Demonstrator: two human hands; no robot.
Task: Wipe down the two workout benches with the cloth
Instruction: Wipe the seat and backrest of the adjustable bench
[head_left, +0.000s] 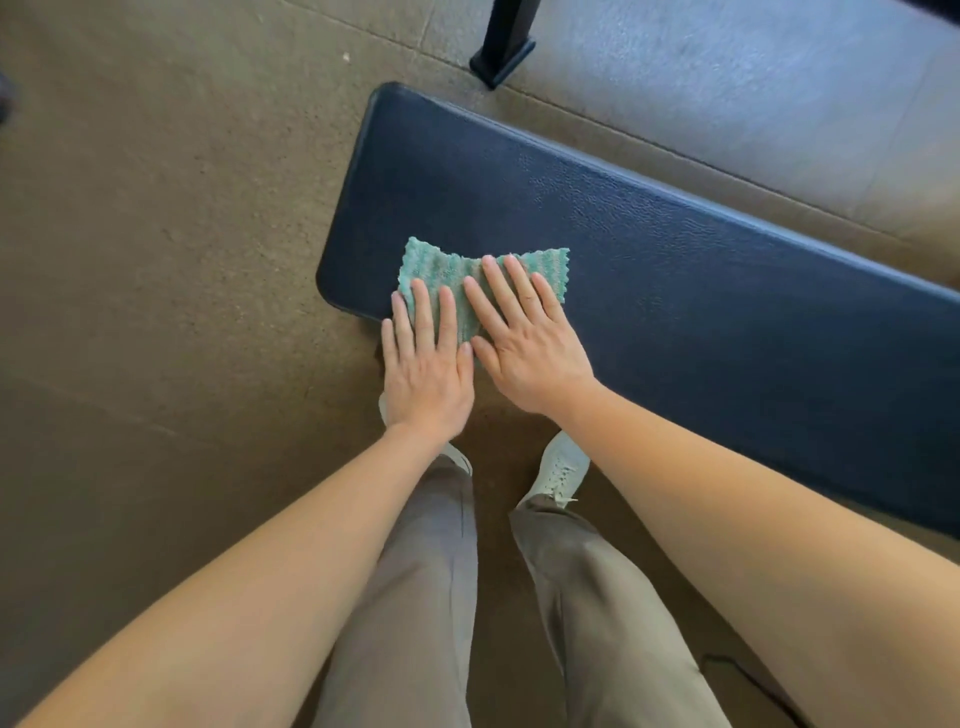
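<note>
**Pressed flat at the near corner**

We look down on brown, speckled rubber flooring (156, 234) that fills most of the view and turns paler and greyer at the upper right. Across it, from the centre out to the right edge, runs a long, dark navy padded bench (675, 291) with a pebble-grained cover and rounded corners. Below it we see two legs in grey-brown trousers (415, 597) standing just beside the bench's near long edge, and two bare forearms reaching in from the lower corners. The left hand (426, 374) and the right hand (524, 353) lie side by side, palms down, fingers straight and slightly spread; neither curls round anything. Under their fingers we find a green, striped, scallop-edged microfibre cloth (441, 265), bunched in the middle, lying on the bench top near its left end and close to the near edge. The heel of the left hand hangs past that edge. Smaller still, white lace-up shoes (563, 467) peek out beneath the wrists, and a black metal post foot (501, 57) stands on the floor beyond the bench's far corner
</note>
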